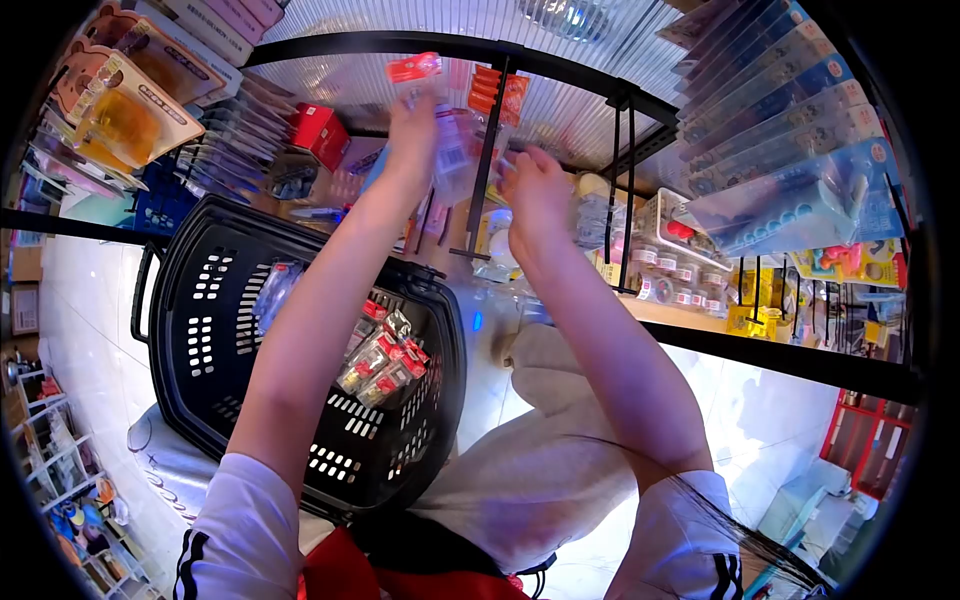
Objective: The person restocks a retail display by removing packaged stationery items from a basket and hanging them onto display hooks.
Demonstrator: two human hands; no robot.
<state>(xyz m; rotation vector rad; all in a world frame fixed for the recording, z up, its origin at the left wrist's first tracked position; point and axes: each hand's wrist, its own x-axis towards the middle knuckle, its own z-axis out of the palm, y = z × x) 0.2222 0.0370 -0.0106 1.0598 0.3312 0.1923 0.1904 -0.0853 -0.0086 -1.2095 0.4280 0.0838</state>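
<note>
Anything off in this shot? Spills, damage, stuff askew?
No spill or damage that I can see. The red-topped packs lie jumbled at mixed angles in the black basket, unlike the hanging packs lined up at picture right. Blur around the left hand hides detail there.

Left arm [330,300] extends from between 7 and 8 o'clock, elbow slightly bent; left hand [410,135] at 11, fingers bent and gathered in a grip. Right arm [615,335] rises from between 4 and 5; right hand [538,195] at 1, fingers curled, fingertips blurred. Forearms bare, hands apart.
</note>
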